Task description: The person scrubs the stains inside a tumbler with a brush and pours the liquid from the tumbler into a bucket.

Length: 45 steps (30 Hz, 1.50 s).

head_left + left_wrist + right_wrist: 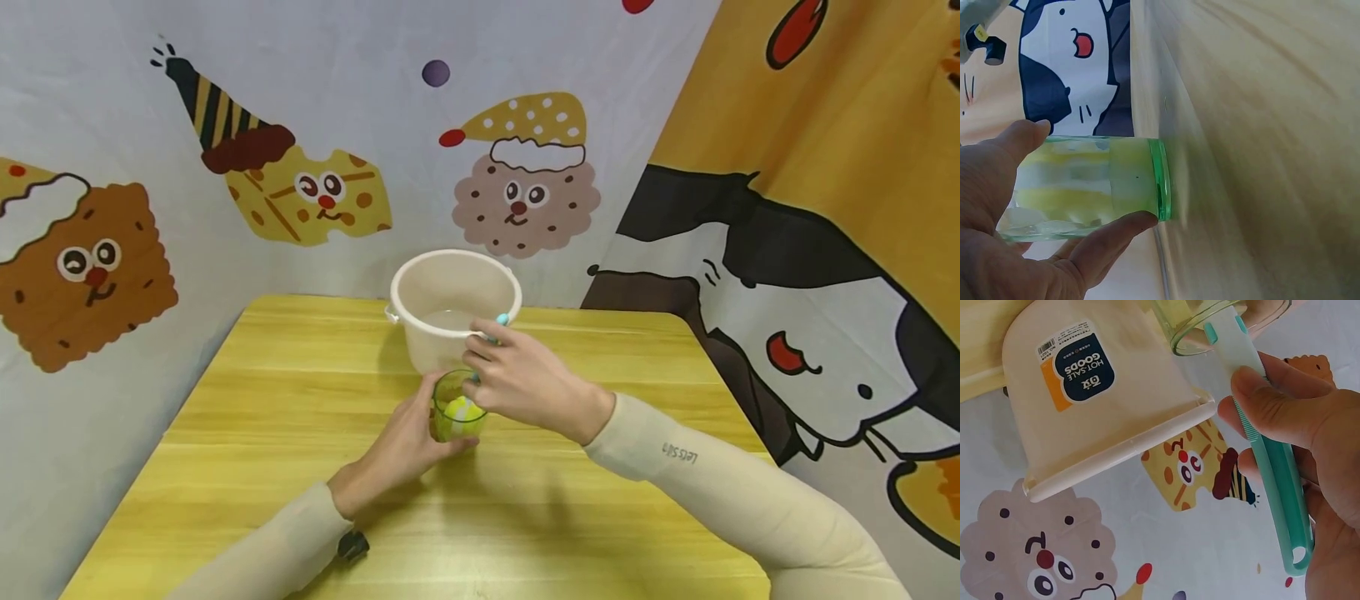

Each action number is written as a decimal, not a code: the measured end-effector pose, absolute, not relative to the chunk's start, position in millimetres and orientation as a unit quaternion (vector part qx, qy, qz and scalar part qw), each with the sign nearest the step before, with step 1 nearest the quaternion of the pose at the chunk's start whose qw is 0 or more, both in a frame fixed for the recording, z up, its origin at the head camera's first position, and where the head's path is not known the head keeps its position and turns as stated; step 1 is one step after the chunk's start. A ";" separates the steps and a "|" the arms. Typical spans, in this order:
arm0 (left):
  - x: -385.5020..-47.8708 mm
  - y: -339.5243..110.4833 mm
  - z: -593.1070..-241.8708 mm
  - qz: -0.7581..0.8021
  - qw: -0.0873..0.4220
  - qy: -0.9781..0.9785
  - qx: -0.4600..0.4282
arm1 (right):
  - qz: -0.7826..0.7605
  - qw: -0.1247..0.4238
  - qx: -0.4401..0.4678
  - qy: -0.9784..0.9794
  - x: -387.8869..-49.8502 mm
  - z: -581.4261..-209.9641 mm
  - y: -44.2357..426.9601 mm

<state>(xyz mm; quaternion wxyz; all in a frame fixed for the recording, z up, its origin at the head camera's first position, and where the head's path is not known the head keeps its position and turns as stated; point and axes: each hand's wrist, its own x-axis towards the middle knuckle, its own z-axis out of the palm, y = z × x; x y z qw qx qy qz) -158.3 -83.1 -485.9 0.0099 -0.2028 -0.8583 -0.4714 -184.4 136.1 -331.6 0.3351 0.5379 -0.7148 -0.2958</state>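
Note:
My left hand (405, 442) grips a clear, green-tinted drinking glass (1132, 178) around its side. Its thick base is close to the tabletop; whether they touch, I cannot tell. Inside the glass sits the yellow and white sponge head (462, 410) of a cup brush. My right hand (536, 383) holds that brush by its teal handle (1280, 487), thumb on one side and fingers on the other. In the right wrist view, the white neck of the brush (1232, 347) enters the glass through its mouth. The right hand is above and beside the glass.
A cream bucket (435, 348) with a labelled side stands just behind the glass, some liquid seemingly at its bottom. The wood-patterned table (300, 400) spreads around it. A cartoon-printed cloth (337, 83) hangs behind. Something small and dark (352, 547) is at the left sleeve.

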 end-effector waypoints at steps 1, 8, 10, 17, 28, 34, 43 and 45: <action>-157.6 -84.1 -486.0 -0.471 0.011 -0.859 -0.200 | -0.297 0.335 0.538 -0.714 -184.3 -332.0 135.2; -153.9 -86.3 -485.9 -0.466 0.021 -0.864 -0.190 | -0.311 0.325 0.550 -0.703 -188.6 -335.3 125.3; -154.0 -85.1 -486.3 -0.467 0.022 -0.862 -0.194 | -0.319 0.322 0.552 -0.700 -190.0 -335.7 123.7; -154.9 -83.4 -486.3 -0.470 0.022 -0.860 -0.198 | -0.335 0.322 0.568 -0.680 -193.5 -335.2 121.6; -156.0 -83.8 -484.4 -0.474 0.013 -0.856 -0.203 | -0.348 0.334 0.579 -0.658 -194.9 -339.1 132.4; -157.4 -84.2 -486.3 -0.466 0.017 -0.860 -0.209 | -0.344 0.342 0.573 -0.660 -195.5 -342.6 133.7; -157.7 -83.7 -487.4 -0.469 0.020 -0.856 -0.217 | -0.348 0.338 0.561 -0.671 -193.7 -343.1 134.6; -158.3 -83.8 -486.5 -0.472 0.022 -0.855 -0.215 | -0.347 0.339 0.559 -0.672 -194.6 -342.1 134.2</action>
